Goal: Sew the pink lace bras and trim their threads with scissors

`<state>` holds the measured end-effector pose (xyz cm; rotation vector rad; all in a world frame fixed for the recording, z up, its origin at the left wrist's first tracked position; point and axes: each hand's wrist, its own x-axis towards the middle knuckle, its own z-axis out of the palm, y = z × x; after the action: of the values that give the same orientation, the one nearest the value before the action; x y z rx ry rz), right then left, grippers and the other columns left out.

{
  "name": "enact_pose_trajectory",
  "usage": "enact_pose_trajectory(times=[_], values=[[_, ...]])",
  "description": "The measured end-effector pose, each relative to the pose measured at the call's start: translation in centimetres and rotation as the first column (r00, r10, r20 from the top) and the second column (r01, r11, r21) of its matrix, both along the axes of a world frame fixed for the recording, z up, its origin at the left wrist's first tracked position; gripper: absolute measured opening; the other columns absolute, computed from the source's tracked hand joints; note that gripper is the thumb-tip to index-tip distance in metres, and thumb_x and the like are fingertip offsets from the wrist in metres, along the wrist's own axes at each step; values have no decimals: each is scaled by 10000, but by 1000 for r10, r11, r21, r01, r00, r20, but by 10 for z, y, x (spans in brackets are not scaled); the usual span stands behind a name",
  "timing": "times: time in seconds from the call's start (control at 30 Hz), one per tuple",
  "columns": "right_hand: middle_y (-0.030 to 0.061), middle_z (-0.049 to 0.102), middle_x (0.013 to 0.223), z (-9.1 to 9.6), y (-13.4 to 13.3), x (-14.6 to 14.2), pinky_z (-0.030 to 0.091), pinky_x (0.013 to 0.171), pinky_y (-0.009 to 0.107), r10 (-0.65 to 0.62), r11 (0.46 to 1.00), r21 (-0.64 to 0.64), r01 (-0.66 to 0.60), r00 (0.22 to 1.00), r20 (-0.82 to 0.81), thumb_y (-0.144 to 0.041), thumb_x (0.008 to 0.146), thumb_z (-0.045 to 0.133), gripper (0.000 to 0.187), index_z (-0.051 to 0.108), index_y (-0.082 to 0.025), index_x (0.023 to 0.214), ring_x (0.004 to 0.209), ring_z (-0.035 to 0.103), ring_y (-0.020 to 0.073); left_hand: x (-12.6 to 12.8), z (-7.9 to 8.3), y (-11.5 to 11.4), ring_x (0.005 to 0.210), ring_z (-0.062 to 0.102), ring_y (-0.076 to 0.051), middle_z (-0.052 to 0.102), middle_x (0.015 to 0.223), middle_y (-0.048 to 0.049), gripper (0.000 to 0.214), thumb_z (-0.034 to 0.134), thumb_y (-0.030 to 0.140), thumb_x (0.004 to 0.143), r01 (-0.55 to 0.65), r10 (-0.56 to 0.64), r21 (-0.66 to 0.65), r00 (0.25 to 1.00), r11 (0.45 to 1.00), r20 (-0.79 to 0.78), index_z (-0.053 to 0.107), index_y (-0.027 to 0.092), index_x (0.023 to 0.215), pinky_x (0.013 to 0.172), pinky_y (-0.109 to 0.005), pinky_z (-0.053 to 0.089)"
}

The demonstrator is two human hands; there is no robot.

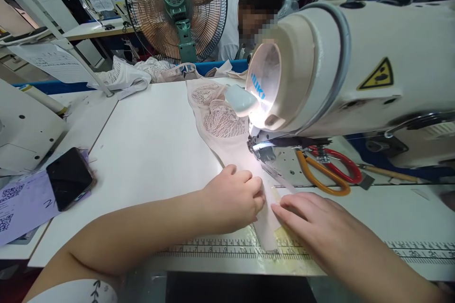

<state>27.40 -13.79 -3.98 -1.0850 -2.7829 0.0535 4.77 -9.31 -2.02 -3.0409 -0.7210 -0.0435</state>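
A pale pink lace garment piece (pixel 220 120) lies on the white sewing table (pixel 152 147), running from the back toward the needle area of the white sewing machine (pixel 355 71). My left hand (pixel 236 196) rests on the fabric strip just in front of the presser foot (pixel 265 151), fingers curled and pinching the cloth. My right hand (pixel 313 218) lies flat on the fabric edge beside it, fingers stretched toward the left hand.
Orange and red handled scissors (pixel 329 170) lie under the machine arm. A black phone (pixel 69 177) sits on purple papers at the left. A ruler strip (pixel 227 248) lines the table's front edge. A green fan (pixel 176 9), fabric scraps and a seated person stand beyond.
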Motion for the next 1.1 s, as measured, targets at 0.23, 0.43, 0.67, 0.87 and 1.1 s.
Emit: enact_pose_trajectory(times=[0.23,0.43,0.67,0.87,1.1], values=[[87,591,945,-4,15,-5,427,679,293,-19,998,66,18,1000,12,28,762,391,349,612,-168,949,855,536,207,1,-5,4,822,554,-173,623,879,-68,289,387,123,911,121,-121,10,990,993,77,668,135,843,984,-402,394],[75,580,851,-8,23,-10,374,644,288,-66,985,160,67,998,-15,23,763,355,376,645,-162,914,788,506,195,2,-8,10,792,558,-191,612,851,-81,337,515,398,888,96,-93,-33,991,995,98,679,103,879,775,-328,471],[52,529,739,-8,36,-14,333,620,301,-81,970,230,74,996,21,-86,898,339,354,660,-144,1035,721,472,193,-1,-13,22,898,579,-225,638,908,-82,353,551,438,865,93,-96,38,992,995,78,682,111,887,840,-383,438],[37,549,696,-6,47,-20,360,652,302,-125,960,252,118,992,14,-150,939,314,346,656,-202,946,714,499,193,-2,-18,29,898,582,-202,654,860,-62,237,465,232,905,61,-74,101,989,993,128,666,139,821,895,-376,422],[52,528,691,-1,53,-27,335,655,324,-130,946,309,97,988,88,-133,939,338,330,661,-145,873,719,485,212,-3,-24,35,847,592,-170,649,792,-47,263,414,72,880,42,-65,134,984,990,165,650,120,775,931,-345,438]])
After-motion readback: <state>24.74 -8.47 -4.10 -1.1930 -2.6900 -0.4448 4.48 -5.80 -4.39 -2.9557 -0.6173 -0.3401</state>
